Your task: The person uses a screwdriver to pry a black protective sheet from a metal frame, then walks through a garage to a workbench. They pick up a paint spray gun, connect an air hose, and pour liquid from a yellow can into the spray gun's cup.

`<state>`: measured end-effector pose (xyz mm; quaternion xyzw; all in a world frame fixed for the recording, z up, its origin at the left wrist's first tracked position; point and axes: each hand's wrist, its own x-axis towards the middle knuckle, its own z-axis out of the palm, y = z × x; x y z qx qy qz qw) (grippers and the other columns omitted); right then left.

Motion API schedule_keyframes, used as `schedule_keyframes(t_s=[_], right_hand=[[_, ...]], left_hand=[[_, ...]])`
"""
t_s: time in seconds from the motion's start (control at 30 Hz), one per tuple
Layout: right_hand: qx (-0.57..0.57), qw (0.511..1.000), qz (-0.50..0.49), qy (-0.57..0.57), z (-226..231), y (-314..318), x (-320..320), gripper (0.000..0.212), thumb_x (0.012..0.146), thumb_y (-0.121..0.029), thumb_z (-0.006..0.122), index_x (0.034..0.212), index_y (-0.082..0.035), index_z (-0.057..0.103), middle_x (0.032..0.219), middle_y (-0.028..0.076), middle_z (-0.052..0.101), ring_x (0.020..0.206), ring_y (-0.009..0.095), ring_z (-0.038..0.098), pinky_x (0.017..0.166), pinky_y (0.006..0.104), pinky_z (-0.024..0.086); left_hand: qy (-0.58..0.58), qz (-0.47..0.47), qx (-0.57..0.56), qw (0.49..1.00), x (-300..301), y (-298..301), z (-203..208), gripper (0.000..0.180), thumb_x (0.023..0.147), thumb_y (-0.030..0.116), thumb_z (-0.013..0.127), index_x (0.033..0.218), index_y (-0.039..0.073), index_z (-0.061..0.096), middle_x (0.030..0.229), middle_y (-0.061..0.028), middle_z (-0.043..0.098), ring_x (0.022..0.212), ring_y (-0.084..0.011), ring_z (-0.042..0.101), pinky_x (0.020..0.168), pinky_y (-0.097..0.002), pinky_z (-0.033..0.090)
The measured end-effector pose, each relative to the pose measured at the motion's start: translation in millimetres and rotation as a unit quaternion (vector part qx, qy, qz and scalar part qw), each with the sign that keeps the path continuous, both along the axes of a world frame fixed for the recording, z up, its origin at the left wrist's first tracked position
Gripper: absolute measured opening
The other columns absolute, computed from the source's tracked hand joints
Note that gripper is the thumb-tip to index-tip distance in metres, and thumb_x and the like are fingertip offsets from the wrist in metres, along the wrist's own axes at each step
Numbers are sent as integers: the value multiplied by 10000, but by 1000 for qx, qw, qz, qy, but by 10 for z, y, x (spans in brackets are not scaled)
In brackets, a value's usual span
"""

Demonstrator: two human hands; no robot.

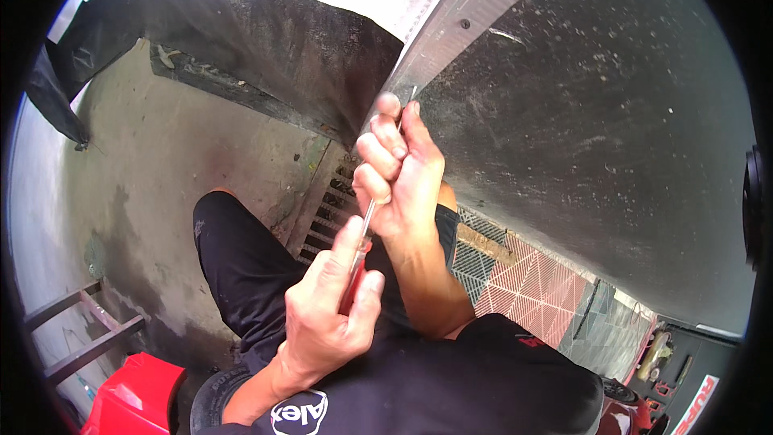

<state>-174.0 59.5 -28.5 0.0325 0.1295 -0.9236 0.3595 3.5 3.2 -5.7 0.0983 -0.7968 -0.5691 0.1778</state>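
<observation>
A screwdriver point(354, 277) with a red handle and thin metal shaft runs diagonally upward between my hands. My left hand point(326, 306) is closed round its handle, index finger stretched along toward the shaft. Higher up, my right hand point(403, 169) has its palm turned up and its fingers curled round the shaft. Past the right thumb a thin metal tip shows, close to a pale metal edge strip point(441, 47). That strip borders a large dark, speckled panel point(580, 105). One dark screw head point(465, 24) sits in the strip, above my hands.
A black sheet point(274, 40) hangs over a low ledge at the upper left. Below lie a concrete floor point(161, 161) and a slotted drain grate point(322, 208). A red plastic object point(137, 395) and a dark metal frame point(93, 338) stand lower left. Patterned tiles point(531, 282) lie at right.
</observation>
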Motion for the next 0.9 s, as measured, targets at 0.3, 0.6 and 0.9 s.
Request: schedule_keyframes(t_s=[0.3, 0.6, 0.9], right_hand=[[19, 999, 5, -29, 59, -26, 58, 399, 1144, -415, 388, 1158, -50, 546, 691, -48, 333, 490, 56, 255, 349, 221, 207], [-68, 997, 11, 19, -176, -23, 24, 378, 1123, -411, 460, 1174, -50, 558, 672, -51, 329, 479, 51, 228, 348, 230, 156], [14, 1000, -15, 2, -7, 4, -56, 473, 1142, -462, 359, 1225, -49, 574, 705, -53, 377, 527, 52, 309, 412, 214, 230]], left_hand=[[-117, 18, 648, 753, -5, -27, 179, 296, 1080, 213, 545, 1329, 53, 537, 787, -99, 582, 377, -75, 351, 334, -240, 301], [6, 44, -214, 976, -51, -3, -116, 547, 862, -28, 737, 1390, -37, 591, 863, -145, 711, 598, -203, 657, 545, -321, 545], [-53, -49, 720, 690, 1, 0, -57, 420, 1108, 335, 475, 1435, 72, 481, 934, -91, 630, 414, -71, 382, 348, -214, 290]])
